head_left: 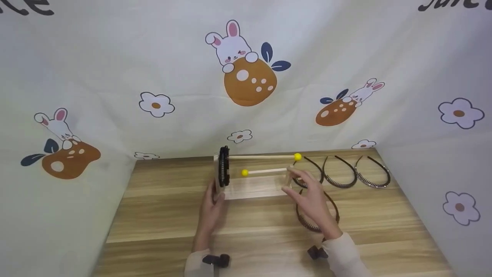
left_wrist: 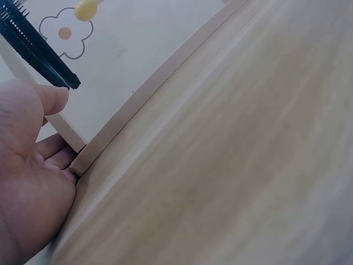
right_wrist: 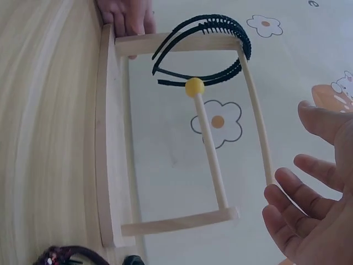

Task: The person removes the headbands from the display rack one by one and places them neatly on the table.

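A wooden rack (head_left: 257,188) with a flat base, two end posts and two rods stands on the table. Each rod ends in a yellow ball (head_left: 298,157). Black toothed headbands (head_left: 223,169) hang from the longer rod, up against the left post. My left hand (head_left: 210,209) grips the rack at the foot of that post, thumb on the near side, fingers behind, as the left wrist view shows. By the shorter right post is my right hand (head_left: 312,198); in the right wrist view its fingers (right_wrist: 300,193) are spread and hold nothing.
To the right of the rack several dark headbands lie on the table, three in a back row (head_left: 342,186) and one nearer (head_left: 307,227), partly under the right forearm. A printed cloth (head_left: 184,130) with rabbits and flowers hangs behind and along both sides.
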`<action>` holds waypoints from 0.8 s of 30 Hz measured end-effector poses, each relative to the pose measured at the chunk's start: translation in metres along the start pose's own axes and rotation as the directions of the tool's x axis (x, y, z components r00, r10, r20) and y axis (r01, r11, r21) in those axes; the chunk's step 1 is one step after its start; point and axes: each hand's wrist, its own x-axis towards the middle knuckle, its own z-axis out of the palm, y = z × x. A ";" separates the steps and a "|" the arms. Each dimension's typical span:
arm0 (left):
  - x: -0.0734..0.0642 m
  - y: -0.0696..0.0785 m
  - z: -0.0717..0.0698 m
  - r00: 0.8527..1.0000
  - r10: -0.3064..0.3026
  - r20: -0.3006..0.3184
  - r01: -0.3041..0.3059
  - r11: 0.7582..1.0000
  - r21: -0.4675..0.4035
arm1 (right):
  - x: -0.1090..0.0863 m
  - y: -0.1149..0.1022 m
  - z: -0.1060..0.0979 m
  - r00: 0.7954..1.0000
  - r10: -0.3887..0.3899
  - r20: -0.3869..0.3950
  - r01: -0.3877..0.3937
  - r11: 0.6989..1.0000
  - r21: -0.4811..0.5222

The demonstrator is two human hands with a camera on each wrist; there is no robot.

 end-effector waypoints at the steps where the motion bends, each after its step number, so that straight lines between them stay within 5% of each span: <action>1: 0.000 0.000 0.000 1.000 -0.009 0.000 0.009 1.000 0.002 | 0.001 -0.001 0.001 1.000 -0.002 0.000 0.002 1.000 0.014; 24: 0.000 -0.002 0.000 0.999 0.034 0.010 -0.034 0.999 -0.019 | 0.023 -0.020 0.039 0.999 0.015 0.035 -0.024 0.962 0.272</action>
